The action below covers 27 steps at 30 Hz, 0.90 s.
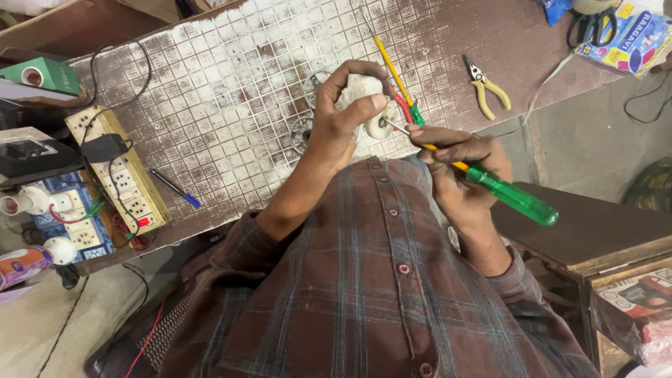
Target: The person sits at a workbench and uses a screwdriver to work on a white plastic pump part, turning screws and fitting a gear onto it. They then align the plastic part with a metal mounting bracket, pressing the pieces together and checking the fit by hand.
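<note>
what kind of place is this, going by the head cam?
Likely a small electrical repair bench. The left hand holds a white plastic part while the right hand works a green-handled screwdriver into it. Yellow-handled pliers lie on the worn bench top, with a switch-and-socket test board alongside.

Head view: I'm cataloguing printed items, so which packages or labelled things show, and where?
Green box: far left edge, small, with a round hole.
Blue-yellow packet: top right corner, flat, glossy.
Red-white carton: lower right, under the wooden shelf.
Pale canister: left edge, lying down.
</note>
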Tool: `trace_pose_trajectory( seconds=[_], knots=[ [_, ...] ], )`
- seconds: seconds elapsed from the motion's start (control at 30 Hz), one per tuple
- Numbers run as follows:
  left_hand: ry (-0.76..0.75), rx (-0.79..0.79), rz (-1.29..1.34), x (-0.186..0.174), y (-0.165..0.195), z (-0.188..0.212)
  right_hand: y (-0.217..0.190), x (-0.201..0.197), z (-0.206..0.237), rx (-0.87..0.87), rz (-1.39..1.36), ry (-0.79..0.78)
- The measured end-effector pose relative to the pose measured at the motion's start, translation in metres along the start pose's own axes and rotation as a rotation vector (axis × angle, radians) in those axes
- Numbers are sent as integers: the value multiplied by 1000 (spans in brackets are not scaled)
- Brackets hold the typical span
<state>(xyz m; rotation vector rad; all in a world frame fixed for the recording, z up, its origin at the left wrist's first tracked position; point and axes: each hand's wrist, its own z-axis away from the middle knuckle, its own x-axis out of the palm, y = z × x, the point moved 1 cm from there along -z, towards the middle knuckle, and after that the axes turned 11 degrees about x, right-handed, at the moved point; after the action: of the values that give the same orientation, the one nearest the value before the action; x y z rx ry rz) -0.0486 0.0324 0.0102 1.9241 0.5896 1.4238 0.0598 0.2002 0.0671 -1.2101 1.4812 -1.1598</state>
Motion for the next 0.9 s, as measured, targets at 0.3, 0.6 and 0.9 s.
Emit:
trace_pose_trajectory(
  seconds=[0.3, 0.6, 0.9],
  knots=[
    [0, 1, -26, -1, 2, 1, -2, 1, 1, -20, 54, -4],
    [17, -11, -6, -6, -3, 1, -2, 4, 1, -28, 59, 47],
    [18, 38, 54, -7, -1, -2, 0, 8, 0, -38, -8, -49]
  ],
)
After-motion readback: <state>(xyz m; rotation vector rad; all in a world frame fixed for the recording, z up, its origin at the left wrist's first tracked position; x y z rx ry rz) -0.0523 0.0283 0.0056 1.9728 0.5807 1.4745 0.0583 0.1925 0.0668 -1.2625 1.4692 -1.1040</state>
